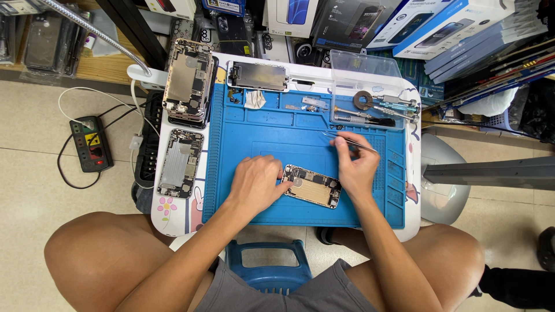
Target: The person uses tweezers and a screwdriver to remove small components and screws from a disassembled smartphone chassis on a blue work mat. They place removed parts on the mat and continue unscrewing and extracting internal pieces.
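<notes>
The left hand hides one end of the opened phone, whose tiny parts are unreadable.
</notes>
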